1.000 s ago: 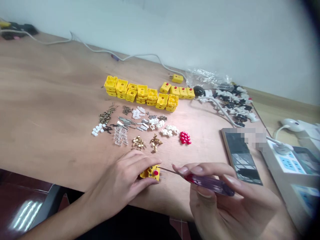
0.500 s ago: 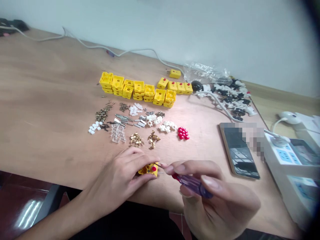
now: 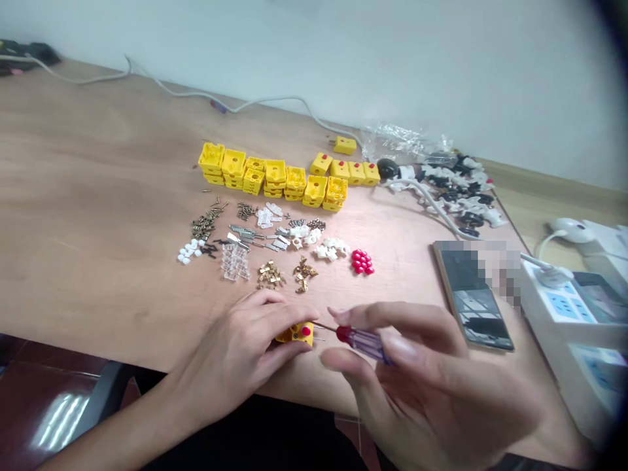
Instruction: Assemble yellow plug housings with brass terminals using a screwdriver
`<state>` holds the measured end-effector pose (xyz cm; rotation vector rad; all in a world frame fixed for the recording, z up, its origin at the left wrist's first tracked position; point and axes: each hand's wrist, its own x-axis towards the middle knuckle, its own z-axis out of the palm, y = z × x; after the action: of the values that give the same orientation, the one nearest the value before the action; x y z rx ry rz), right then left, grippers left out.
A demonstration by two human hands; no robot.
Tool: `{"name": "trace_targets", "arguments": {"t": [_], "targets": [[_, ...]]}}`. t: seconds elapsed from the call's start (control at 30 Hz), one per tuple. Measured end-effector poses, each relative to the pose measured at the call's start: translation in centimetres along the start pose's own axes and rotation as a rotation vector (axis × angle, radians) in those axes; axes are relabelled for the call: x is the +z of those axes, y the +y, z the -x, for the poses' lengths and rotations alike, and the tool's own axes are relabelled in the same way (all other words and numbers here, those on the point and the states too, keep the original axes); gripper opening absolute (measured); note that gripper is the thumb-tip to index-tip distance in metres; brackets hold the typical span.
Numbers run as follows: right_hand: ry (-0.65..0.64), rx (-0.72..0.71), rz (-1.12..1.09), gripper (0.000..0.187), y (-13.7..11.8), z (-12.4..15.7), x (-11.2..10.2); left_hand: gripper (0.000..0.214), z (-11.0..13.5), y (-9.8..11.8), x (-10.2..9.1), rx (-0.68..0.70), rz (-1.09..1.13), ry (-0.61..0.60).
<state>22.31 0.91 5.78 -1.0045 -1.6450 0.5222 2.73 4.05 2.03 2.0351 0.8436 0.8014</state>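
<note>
My left hand point(image 3: 252, 333) grips a part-built yellow plug housing point(image 3: 308, 341), my right hand point(image 3: 432, 379) loosely holds the screwdriver point(image 3: 364, 342) at its edge; beyond both, four red-buttoned units point(image 3: 355, 173) appear finished, stacked shells point(image 3: 275, 173) remaining.

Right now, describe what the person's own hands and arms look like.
The left hand and right hand are bare, with no glove or ring visible. The left forearm shows no sleeve or watch. Black clothing shows at the lap.
</note>
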Motion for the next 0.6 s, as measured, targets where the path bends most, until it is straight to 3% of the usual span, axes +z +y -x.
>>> {"name": "trace_targets", "arguments": {"t": [0.1, 0.2, 0.33, 0.4, 0.6], "targets": [[-0.049, 0.001, -0.095, 0.074, 0.1, -0.5, -0.5, 0.031, -0.1, 0.1, 0.0, -0.033, 0.006, -0.001], [-0.048, 0.027, -0.084, 0.073, 0.3, -0.6, -0.2, 0.03, -0.2, 0.2, 0.0, -0.017, 0.003, -0.004], [0.131, 0.026, 0.028, 0.057, 0.6, -0.8, 0.1, 0.036, -0.2, 0.2, 0.0, -0.001, -0.018, 0.01], [0.16, -0.006, 0.043, 0.056, 0.7, -0.8, -0.2, 0.036, -0.2, 0.2, 0.0, -0.012, -0.026, 0.004], [-0.211, 0.023, -0.149, 0.073, 0.2, -0.8, -1.0, 0.023, -0.2, 0.1, 0.1, -0.024, 0.022, 0.019]]}}
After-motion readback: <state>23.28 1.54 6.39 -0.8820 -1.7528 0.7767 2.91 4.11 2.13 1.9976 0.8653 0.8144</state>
